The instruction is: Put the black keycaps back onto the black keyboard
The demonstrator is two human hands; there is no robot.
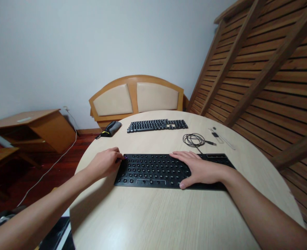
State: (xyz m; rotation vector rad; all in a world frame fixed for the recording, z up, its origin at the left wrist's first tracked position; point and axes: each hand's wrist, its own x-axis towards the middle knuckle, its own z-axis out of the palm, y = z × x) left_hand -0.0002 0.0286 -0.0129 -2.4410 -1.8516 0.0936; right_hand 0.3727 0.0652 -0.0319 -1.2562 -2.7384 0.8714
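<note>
A black keyboard base [150, 170] without keycaps lies on the round table, its rows of bare switches showing. My right hand [192, 168] is spread flat over its right part, thumb at the front edge and fingers near the back edge. At the back left corner, my left hand [108, 161] has its fingers pinched together against the board. A tiny purplish spot shows by those fingertips; what they hold, if anything, is too small to name. Behind the board, a set of black keycaps [155, 125] is laid out in keyboard order.
A coiled black USB cable [193, 140] lies behind the board. Small tools [218, 136] and a white stick [230, 143] are at the back right. A grey and black pouch [111, 129] sits at the table's back left edge. A slatted wooden panel [260, 76] leans at right.
</note>
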